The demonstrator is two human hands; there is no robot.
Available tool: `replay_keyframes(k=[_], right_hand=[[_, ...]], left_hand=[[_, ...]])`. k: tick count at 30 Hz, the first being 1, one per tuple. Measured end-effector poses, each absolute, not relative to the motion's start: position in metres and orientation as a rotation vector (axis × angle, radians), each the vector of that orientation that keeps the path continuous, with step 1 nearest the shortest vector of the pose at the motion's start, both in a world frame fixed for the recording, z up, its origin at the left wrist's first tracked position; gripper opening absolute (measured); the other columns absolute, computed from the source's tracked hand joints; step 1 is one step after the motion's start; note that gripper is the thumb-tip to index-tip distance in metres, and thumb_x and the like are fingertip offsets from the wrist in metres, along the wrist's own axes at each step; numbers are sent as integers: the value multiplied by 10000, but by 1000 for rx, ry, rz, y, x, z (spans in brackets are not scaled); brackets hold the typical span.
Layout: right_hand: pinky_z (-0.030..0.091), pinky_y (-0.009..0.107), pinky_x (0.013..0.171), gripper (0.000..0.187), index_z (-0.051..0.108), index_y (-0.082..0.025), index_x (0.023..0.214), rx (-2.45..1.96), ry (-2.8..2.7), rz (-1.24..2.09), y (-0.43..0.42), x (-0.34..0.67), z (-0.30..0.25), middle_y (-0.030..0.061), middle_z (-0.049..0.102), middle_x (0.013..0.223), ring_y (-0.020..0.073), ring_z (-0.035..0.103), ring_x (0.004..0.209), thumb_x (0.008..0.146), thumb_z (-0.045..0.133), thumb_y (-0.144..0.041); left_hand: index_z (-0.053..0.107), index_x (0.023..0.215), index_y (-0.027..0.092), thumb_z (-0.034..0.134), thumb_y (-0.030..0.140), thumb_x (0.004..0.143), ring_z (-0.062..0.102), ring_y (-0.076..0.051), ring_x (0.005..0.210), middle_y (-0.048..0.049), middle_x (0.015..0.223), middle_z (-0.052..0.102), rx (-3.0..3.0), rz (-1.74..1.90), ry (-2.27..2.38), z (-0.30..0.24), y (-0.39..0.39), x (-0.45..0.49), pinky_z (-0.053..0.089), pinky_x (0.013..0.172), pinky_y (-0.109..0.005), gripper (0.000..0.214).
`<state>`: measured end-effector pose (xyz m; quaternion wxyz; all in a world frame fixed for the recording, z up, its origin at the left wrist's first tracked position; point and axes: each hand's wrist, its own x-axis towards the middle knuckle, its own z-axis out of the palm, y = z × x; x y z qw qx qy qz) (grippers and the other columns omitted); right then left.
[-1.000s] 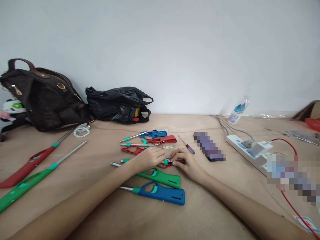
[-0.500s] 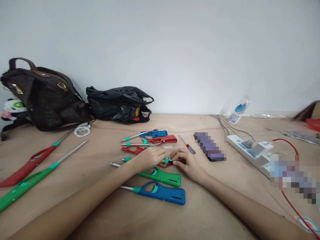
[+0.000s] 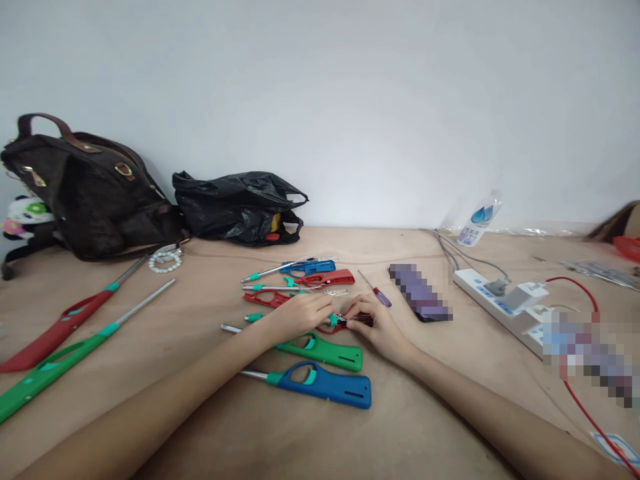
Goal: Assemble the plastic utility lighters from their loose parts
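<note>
Between my hands lies a red gas lighter [image 3: 327, 329] with its casing open, showing a teal trigger piece [image 3: 334, 321], thin wires and a black part. My left hand [image 3: 300, 315] is closed with its fingertips at the trigger end, palm down; the fingers hide part of it. My right hand [image 3: 374, 325] pinches the handle side, thumb and fingertips at the black part. Just nearer to me are a whole green lighter [image 3: 340, 353] and a whole blue lighter [image 3: 330, 387]. Beyond my hands sit opened blue [image 3: 313, 268] and red lighter halves [image 3: 333, 277] with loose metal tubes.
A small screwdriver [image 3: 376, 290] and a blurred-out phone [image 3: 419, 292] lie to the right. Farther right are a white power strip [image 3: 490, 300] and a bottle [image 3: 479, 220]. Red [image 3: 65, 330] and green long lighters [image 3: 65, 363], a dark bag [image 3: 100, 200] and a black plastic bag [image 3: 235, 207] are leftward.
Almost nothing differs. Both hands keep their places at the opened red lighter, with only a very slight shift of the fingers and the view.
</note>
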<state>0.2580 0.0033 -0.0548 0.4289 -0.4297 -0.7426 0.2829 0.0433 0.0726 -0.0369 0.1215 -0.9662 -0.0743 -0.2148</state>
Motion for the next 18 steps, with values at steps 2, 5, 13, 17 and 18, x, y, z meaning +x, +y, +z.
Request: replay_keyframes(k=[2, 5, 13, 17, 18], right_hand=[[463, 373, 826, 87, 645, -199, 749, -1068, -1843, 719, 4, 258, -56, 61, 660, 900, 208, 595, 900, 835, 636, -201], [465, 372, 826, 79, 643, -199, 749, -1063, -1817, 752, 6, 259, -58, 60, 664, 899, 206, 597, 894, 828, 637, -190], [475, 366, 804, 79, 660, -197, 751, -1056, -1783, 797, 8, 260, -59, 60, 668, 891, 207, 604, 888, 826, 643, -214], [471, 363, 795, 85, 659, -196, 746, -1071, -1771, 809, 9, 260, -62, 63, 668, 890, 209, 602, 884, 824, 643, -223], [469, 365, 798, 85, 658, -195, 744, -1069, -1768, 805, 9, 260, -62, 63, 668, 891, 209, 601, 882, 822, 645, -223]], left_hand=[[584, 943, 104, 458, 169, 971, 638, -215, 830, -104, 905, 643, -2826, -622, -218, -36, 72, 44, 524, 716, -307, 145], [584, 974, 105, 420, 140, 975, 637, -217, 874, -115, 944, 648, -2834, -626, -213, -35, 71, 43, 531, 761, -321, 168], [602, 998, 116, 375, 96, 951, 634, -212, 909, -108, 978, 654, -2875, -642, -251, -35, 70, 42, 527, 798, -317, 232], [613, 993, 122, 367, 82, 945, 624, -197, 901, -96, 987, 646, -2951, -683, -275, -34, 71, 42, 511, 789, -284, 254], [617, 989, 123, 365, 82, 946, 621, -193, 896, -93, 988, 643, -2972, -699, -280, -35, 71, 41, 506, 786, -276, 260]])
